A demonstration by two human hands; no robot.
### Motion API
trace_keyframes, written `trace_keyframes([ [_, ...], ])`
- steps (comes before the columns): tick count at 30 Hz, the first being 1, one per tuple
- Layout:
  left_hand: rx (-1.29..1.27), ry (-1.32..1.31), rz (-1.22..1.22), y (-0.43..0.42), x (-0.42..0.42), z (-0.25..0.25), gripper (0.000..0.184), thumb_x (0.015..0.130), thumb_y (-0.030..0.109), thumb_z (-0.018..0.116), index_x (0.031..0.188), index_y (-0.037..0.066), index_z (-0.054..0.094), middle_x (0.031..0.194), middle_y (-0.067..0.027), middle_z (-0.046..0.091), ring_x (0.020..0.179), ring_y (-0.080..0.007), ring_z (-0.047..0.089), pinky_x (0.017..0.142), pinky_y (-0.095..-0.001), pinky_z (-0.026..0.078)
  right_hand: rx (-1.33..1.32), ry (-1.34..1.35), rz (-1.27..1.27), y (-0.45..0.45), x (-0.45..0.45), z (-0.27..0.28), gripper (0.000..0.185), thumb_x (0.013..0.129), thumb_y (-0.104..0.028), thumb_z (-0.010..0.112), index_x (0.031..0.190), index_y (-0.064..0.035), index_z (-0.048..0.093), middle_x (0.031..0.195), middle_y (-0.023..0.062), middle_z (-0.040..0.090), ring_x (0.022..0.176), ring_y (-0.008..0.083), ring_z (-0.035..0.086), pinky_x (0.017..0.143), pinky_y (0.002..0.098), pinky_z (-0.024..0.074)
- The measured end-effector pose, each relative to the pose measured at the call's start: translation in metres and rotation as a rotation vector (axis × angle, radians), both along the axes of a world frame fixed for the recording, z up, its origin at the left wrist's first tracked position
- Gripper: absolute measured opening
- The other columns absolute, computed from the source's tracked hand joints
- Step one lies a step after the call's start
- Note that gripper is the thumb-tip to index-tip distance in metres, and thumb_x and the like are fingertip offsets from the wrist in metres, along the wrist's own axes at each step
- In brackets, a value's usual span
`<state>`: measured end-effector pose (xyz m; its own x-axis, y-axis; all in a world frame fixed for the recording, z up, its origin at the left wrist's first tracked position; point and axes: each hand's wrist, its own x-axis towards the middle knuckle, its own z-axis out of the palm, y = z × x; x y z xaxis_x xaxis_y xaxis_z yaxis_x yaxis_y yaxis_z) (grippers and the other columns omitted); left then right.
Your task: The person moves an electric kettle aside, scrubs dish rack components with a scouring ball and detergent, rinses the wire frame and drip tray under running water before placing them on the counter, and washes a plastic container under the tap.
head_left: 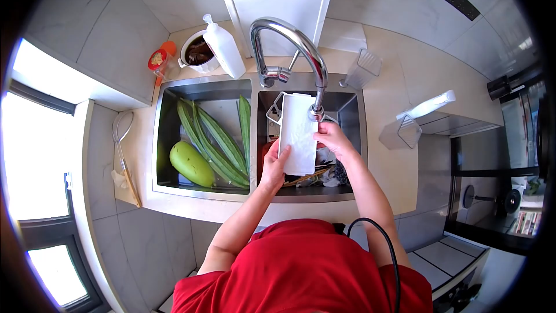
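Note:
Over the right sink basin, a white rectangular tray [299, 133] lies between my two hands, its upper end beneath the spout of the chrome faucet [315, 69]. My left hand [274, 165] grips the tray's left edge, thumb on its surface. On the right edge, my right hand [333, 139] holds the tray with fingers closed on the rim. Below the tray, the basin holds chopsticks, dark and white items and a white rack piece [276, 110], partly hidden by the tray.
Long green gourds [223, 139] and a rounder green one [192, 164] lie in the left basin. Behind stand a white pump bottle [225, 49] and a pot [198, 52]. A whisk [123, 153] lies left; clear containers [364, 68] stand right.

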<state>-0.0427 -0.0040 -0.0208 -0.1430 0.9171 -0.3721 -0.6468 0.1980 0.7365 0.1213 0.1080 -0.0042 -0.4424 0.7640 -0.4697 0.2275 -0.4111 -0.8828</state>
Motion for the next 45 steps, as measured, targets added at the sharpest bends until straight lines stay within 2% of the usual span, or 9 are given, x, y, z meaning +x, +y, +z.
trace_keyframes([
  [8, -0.042, -0.031, -0.028, 0.001, -0.003, 0.010, 0.036, 0.092, 0.009, 0.052, 0.127, 0.001, 0.046, 0.110, -0.0059, 0.060, 0.098, -0.0120, 0.057, 0.086, -0.0267, 0.046, -0.007, -0.002, 0.043, 0.005, -0.001, -0.001, 0.022, 0.081, -0.008, 0.059, 0.102, -0.0031, 0.060, 0.089, 0.0020, 0.064, 0.079, 0.0111, 0.061, 0.067, 0.0277, 0.0508],
  [13, 0.036, 0.135, 0.001, 0.003, 0.000, 0.002, 0.036, 0.092, 0.011, 0.055, 0.126, 0.001, 0.048, 0.108, -0.0048, 0.061, 0.096, -0.0113, 0.057, 0.085, -0.0260, 0.045, -0.042, -0.041, 0.072, 0.001, -0.006, 0.001, 0.024, 0.082, -0.007, 0.057, 0.106, -0.0032, 0.058, 0.088, -0.0001, 0.061, 0.074, 0.0082, 0.057, 0.066, 0.0248, 0.0471],
  [15, 0.042, 0.236, -0.024, 0.011, -0.007, -0.007, 0.037, 0.091, 0.015, 0.056, 0.125, 0.002, 0.048, 0.105, -0.0045, 0.062, 0.091, -0.0105, 0.058, 0.081, -0.0265, 0.048, 0.151, 0.010, -0.096, -0.008, -0.013, -0.015, 0.026, 0.081, -0.004, 0.056, 0.107, -0.0023, 0.056, 0.087, -0.0015, 0.059, 0.074, 0.0061, 0.053, 0.067, 0.0225, 0.0437],
  [19, -0.124, 0.248, -0.162, 0.020, -0.017, -0.022, 0.038, 0.091, 0.021, 0.057, 0.123, 0.002, 0.049, 0.102, -0.0041, 0.061, 0.087, -0.0103, 0.059, 0.076, -0.0253, 0.049, 0.237, -0.037, -0.174, -0.017, -0.019, -0.022, 0.031, 0.084, -0.001, 0.055, 0.114, -0.0018, 0.053, 0.094, 0.0020, 0.061, 0.085, 0.0076, 0.054, 0.076, 0.0235, 0.0431],
  [24, -0.102, 0.134, -0.239, 0.024, -0.015, -0.040, 0.038, 0.090, 0.024, 0.059, 0.120, 0.002, 0.050, 0.098, -0.0042, 0.062, 0.084, -0.0105, 0.058, 0.073, -0.0264, 0.048, 0.056, 0.192, -0.088, -0.018, -0.002, -0.014, 0.046, 0.083, 0.000, 0.058, 0.127, -0.0034, 0.045, 0.113, 0.0071, 0.058, 0.104, 0.0145, 0.055, 0.095, 0.0296, 0.0426],
  [32, -0.060, 0.295, -0.267, 0.034, -0.017, -0.038, 0.034, 0.090, 0.019, 0.059, 0.117, 0.001, 0.051, 0.097, -0.0051, 0.062, 0.085, -0.0107, 0.058, 0.075, -0.0247, 0.047, -0.020, 0.258, -0.157, -0.023, 0.009, -0.021, 0.046, 0.084, -0.002, 0.056, 0.128, -0.0060, 0.045, 0.112, 0.0058, 0.059, 0.100, 0.0130, 0.056, 0.087, 0.0276, 0.0452],
  [35, -0.019, 0.312, -0.248, 0.033, -0.013, -0.037, 0.030, 0.090, 0.018, 0.059, 0.114, 0.001, 0.053, 0.095, -0.0041, 0.062, 0.083, -0.0094, 0.057, 0.074, -0.0238, 0.046, 0.136, 0.145, -0.222, -0.023, 0.007, -0.051, 0.035, 0.087, -0.003, 0.053, 0.122, -0.0054, 0.049, 0.104, 0.0037, 0.061, 0.092, 0.0098, 0.057, 0.079, 0.0242, 0.0459],
  [38, -0.007, 0.368, -0.190, 0.031, -0.009, -0.040, 0.027, 0.090, 0.017, 0.058, 0.112, 0.002, 0.054, 0.091, -0.0029, 0.062, 0.080, -0.0079, 0.056, 0.072, -0.0235, 0.045, 0.306, -0.143, -0.235, -0.023, 0.004, -0.065, 0.026, 0.088, -0.005, 0.051, 0.113, 0.0017, 0.049, 0.092, 0.0090, 0.064, 0.081, 0.0126, 0.061, 0.072, 0.0255, 0.0474],
  [45, -0.024, 0.313, -0.172, 0.027, -0.010, -0.041, 0.026, 0.091, 0.016, 0.057, 0.112, 0.002, 0.054, 0.091, -0.0016, 0.062, 0.080, -0.0072, 0.057, 0.072, -0.0226, 0.046, 0.374, -0.014, -0.216, -0.021, 0.001, -0.063, 0.025, 0.086, -0.001, 0.051, 0.111, 0.0001, 0.051, 0.090, 0.0051, 0.062, 0.079, 0.0103, 0.058, 0.071, 0.0270, 0.0473],
])
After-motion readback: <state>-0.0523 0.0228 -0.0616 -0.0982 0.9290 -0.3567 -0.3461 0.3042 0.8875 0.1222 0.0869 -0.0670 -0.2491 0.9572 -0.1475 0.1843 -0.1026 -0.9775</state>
